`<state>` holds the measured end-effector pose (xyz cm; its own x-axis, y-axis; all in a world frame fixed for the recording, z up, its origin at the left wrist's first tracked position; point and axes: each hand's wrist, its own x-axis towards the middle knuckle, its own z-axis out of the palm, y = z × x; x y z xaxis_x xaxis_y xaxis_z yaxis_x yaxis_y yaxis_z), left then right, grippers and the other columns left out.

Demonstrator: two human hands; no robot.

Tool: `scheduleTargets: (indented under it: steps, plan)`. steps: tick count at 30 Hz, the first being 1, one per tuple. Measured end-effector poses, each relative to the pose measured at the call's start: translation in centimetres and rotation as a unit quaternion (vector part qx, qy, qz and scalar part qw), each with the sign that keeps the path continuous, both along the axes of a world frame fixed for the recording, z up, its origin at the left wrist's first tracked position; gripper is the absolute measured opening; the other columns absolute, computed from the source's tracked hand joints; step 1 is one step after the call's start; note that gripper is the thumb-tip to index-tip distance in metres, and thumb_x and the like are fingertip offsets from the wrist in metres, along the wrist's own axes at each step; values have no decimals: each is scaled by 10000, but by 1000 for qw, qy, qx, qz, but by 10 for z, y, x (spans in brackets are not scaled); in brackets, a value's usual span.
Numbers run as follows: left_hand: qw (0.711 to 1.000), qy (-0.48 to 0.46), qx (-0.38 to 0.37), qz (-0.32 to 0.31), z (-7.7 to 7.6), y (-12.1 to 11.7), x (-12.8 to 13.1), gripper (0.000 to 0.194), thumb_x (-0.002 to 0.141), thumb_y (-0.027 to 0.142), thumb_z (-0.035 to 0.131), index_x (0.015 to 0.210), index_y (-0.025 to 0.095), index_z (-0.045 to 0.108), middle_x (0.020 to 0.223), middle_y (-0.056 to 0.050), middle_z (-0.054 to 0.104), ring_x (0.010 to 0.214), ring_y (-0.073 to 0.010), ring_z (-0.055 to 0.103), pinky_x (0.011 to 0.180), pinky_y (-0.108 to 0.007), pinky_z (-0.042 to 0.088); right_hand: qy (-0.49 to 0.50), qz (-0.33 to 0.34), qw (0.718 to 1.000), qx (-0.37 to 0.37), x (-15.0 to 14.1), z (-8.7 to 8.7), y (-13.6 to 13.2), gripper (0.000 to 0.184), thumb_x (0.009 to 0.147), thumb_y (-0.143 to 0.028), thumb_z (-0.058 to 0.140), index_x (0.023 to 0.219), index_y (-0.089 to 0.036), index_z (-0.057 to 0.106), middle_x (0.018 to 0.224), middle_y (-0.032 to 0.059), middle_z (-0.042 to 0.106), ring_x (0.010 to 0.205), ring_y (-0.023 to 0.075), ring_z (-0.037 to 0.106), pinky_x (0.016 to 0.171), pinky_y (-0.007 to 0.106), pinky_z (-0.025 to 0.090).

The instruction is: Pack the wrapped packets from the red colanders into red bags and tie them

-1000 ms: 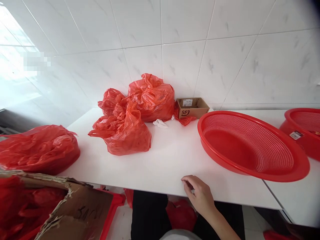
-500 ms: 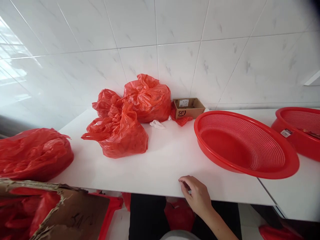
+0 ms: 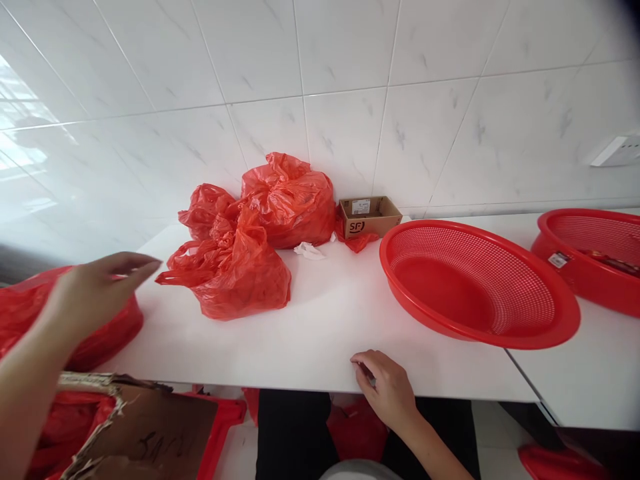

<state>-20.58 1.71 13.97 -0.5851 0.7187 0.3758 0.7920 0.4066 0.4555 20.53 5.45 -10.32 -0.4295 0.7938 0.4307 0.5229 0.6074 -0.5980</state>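
Note:
My left hand [image 3: 97, 293] is raised at the left, over a red plastic bag [image 3: 123, 327]. Its fingers and thumb stretch to the right with a gap between them and nothing held. Just past the fingertips stands another red plastic bag [image 3: 245, 280], its handles gathered up at the top. My right hand [image 3: 387, 387] rests on the front edge of the white table [image 3: 315, 340]. Its fingers curl loosely, a gap shows beside the thumb, and I see nothing in it. To its right, a red perforated basket [image 3: 440, 287] sits tilted on the tabletop.
More red bags [image 3: 293, 203] lean near the tiled wall beside a small cardboard box [image 3: 370, 217] and a white scrap [image 3: 310, 251]. Another red basket [image 3: 590, 280], holding some items, stands far right. An opened carton [image 3: 155, 427] with red plastic inside is at lower left.
My left hand has come into view from the left, over the red bag there. My right hand stays at the table edge. The view has turned slightly to the right.

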Motion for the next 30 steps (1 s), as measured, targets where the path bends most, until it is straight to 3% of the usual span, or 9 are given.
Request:
scheduleTargets:
  steps: [3, 7, 10, 15, 19, 22, 25, 27, 30]
  plan:
    - [999, 6, 0, -48, -13, 38, 9, 174, 814, 383, 699, 889, 234, 750, 1026, 8, 671, 879, -211, 583, 1030, -489, 397, -11, -2, 1000, -1, 0, 2, -1, 190, 925, -153, 458, 911, -213, 638, 736, 11, 645, 638, 146, 587, 604, 274, 463]
    - [995, 21, 36, -94, -25, 83, 19, 295, 791, 397, 738, 1011, 202, 721, 1084, -33, 608, 1230, -318, 441, 1122, -571, 238, -22, -7, 1000, 3, 1, 4, -2, 202, 916, -148, 451, 913, -215, 641, 741, 17, 653, 641, 156, 594, 603, 281, 472]
    - [995, 5, 47, -93, -29, 101, 19, 330, 727, 344, 802, 968, 148, 690, 1065, -44, 619, 1341, -343, 352, 1132, -611, 173, -23, -7, 1000, 5, 0, 3, -3, 205, 911, -139, 448, 913, -221, 636, 731, 13, 648, 634, 156, 594, 601, 279, 472]
    - [992, -83, 41, -82, -32, 116, 16, 188, 828, 248, 712, 707, 130, 630, 834, -20, 659, 1088, -242, 594, 1062, -515, 361, -28, -6, 999, 15, 0, 3, -2, 198, 904, -124, 446, 906, -225, 617, 716, 6, 636, 623, 152, 588, 588, 270, 460]
    - [978, -164, 126, -41, -7, 124, 9, 244, 751, 292, 791, 723, 129, 611, 766, 18, 633, 991, -216, 602, 1019, -474, 396, -34, -10, 999, 21, 0, 4, -2, 189, 896, -121, 455, 902, -219, 617, 713, 4, 629, 623, 151, 586, 584, 269, 458]
    - [936, -225, 270, -8, 25, 128, 8, 209, 851, 215, 667, 759, 124, 503, 835, 41, 605, 1049, -188, 573, 1024, -432, 390, -34, -10, 999, 22, -1, 2, -2, 194, 897, -127, 455, 906, -215, 628, 710, 6, 626, 626, 152, 583, 591, 272, 459]
    - [871, -312, 376, -58, 44, 121, 22, 192, 920, 104, 471, 753, 162, 396, 815, 43, 595, 905, -158, 650, 954, -424, 463, -22, -9, 1000, -1, -1, 1, -1, 196, 906, -149, 452, 900, -214, 638, 713, 12, 631, 634, 157, 581, 600, 282, 458]
    - [829, -373, 398, -124, 43, 107, 43, 225, 884, 129, 522, 717, 174, 378, 734, 51, 576, 802, -158, 671, 892, -408, 514, 11, -5, 998, -58, -1, 4, 0, 189, 922, -195, 459, 893, -216, 645, 733, 19, 640, 654, 161, 586, 618, 289, 467]
    - [781, -448, 389, -196, 19, 80, 86, 201, 843, 181, 565, 698, 175, 427, 649, 54, 523, 668, -123, 626, 808, -342, 552, 117, 12, 972, -202, 1, 22, 3, 205, 956, -323, 469, 963, -218, 645, 774, 27, 637, 690, 161, 595, 636, 287, 491]
